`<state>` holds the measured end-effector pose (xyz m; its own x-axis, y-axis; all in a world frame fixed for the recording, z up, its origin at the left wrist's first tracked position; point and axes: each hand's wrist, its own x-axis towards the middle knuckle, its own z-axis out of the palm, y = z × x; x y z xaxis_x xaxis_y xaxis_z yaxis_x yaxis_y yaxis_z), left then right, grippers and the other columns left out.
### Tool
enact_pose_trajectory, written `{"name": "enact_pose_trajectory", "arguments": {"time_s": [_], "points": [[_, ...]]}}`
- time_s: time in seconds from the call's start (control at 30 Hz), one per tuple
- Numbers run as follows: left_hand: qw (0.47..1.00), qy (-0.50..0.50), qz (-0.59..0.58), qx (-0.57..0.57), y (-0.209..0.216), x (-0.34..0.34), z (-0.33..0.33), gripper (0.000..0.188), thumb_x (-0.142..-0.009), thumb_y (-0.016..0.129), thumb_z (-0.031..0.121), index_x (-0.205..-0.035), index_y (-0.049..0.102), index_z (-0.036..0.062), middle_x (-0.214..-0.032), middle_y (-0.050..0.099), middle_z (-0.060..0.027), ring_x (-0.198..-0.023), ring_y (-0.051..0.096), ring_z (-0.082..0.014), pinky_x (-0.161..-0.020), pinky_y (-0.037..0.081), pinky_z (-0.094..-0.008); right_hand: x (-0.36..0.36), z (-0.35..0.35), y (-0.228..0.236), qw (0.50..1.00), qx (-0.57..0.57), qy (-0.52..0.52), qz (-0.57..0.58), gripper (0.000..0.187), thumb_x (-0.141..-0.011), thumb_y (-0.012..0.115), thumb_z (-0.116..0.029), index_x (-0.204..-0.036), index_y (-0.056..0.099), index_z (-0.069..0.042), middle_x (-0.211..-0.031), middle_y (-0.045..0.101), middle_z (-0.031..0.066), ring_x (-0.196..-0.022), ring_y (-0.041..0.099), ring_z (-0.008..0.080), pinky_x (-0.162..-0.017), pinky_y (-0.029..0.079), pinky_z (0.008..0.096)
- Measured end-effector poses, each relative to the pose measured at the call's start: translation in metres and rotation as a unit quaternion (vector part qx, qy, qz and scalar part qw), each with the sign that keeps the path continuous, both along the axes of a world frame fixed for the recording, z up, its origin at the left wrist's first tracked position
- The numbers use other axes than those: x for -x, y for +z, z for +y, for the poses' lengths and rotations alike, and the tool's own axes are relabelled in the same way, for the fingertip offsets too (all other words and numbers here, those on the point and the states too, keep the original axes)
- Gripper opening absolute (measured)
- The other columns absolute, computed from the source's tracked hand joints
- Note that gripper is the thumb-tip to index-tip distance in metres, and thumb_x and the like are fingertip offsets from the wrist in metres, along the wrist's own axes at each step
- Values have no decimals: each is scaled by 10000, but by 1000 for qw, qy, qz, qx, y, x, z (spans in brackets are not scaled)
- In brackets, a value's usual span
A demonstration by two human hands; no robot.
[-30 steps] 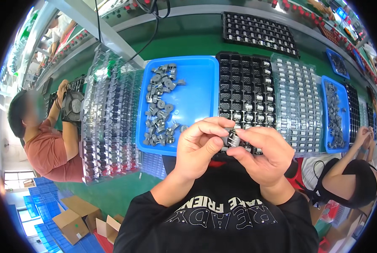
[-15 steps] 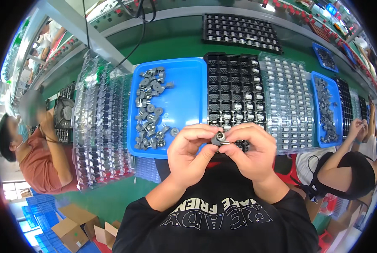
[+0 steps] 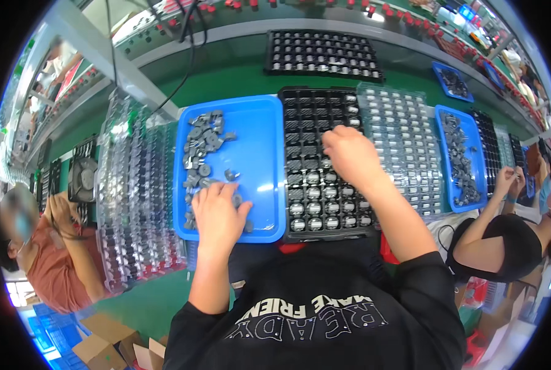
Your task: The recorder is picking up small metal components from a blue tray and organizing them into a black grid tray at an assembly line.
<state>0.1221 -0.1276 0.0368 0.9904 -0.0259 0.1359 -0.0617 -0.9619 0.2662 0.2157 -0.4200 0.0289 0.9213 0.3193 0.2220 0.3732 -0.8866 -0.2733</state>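
Observation:
My left hand (image 3: pixel 218 213) reaches into the blue tray (image 3: pixel 257 142), fingers apart, over small grey round parts (image 3: pixel 204 139). Some of those parts lie partly hidden beneath it. Over the black compartment tray (image 3: pixel 300 117), my right hand (image 3: pixel 354 157) points downward with its fingers drawn together. What sits between those fingertips is hidden. Silver cylinders (image 3: pixel 313 208) fill the near rows of that black tray and part of its right column, while many far-left pockets hold none.
A clear plastic tray (image 3: pixel 392 123) of silver pieces adjoins on the right, then another blue tray (image 3: pixel 460 160). Stacked clear trays (image 3: pixel 143 197) stand at left. A filled black tray (image 3: pixel 324 52) lies farther back. One person (image 3: pixel 59 246) sits left, others right.
My hands have parted from the small grey-and-silver part they held together. The left went to the blue tray, the right forward to the black tray. The view has shifted slightly.

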Motion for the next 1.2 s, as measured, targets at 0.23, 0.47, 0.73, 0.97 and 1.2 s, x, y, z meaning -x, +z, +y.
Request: {"name": "enact_pose_trajectory", "arguments": {"time_s": [0.23,0.47,0.73,0.97,1.2], "points": [[1000,-10,9,9,1,6,15,339,-719,834,129,-1032,716,80,-1095,681,-107,-1056,617,-324,-997,419,-430,-30,-55,14,980,-143,-120,62,233,-819,790,-211,-958,714,-41,-957,740,145,-944,704,323,-834,558,417],[976,50,1,211,3,0,25,375,-793,774,42,-1160,696,54,-1159,683,-107,-1026,646,-253,-905,510,-362,-64,-142,-8,938,-104,-318,89,349,-732,857,-321,-848,682,-42,-839,737,153,-795,712,300,-763,553,404],[602,-49,119,788,4,-9,11,385,-965,548,20,-1350,559,8,-1287,631,-146,-1019,626,-183,-870,526,-325,-76,-159,-15,947,-49,-311,60,249,-766,743,-283,-793,681,-44,-798,727,157,-785,708,307,-738,546,424],[435,-64,180,880,18,-7,2,378,-973,506,6,-1349,534,-13,-1304,597,-177,-972,674,-209,-825,568,-325,-70,-159,-14,955,-137,-243,99,137,-821,679,-106,-936,730,-52,-793,718,85,-758,699,207,-741,531,348],[527,-79,213,819,23,-7,-17,330,-1035,531,140,-1334,545,0,-1191,635,-173,-861,685,-207,-764,580,-330,-46,-133,7,954,-246,-160,52,162,-894,667,-7,-1055,682,3,-906,684,57,-799,664,122,-724,537,271]]}}
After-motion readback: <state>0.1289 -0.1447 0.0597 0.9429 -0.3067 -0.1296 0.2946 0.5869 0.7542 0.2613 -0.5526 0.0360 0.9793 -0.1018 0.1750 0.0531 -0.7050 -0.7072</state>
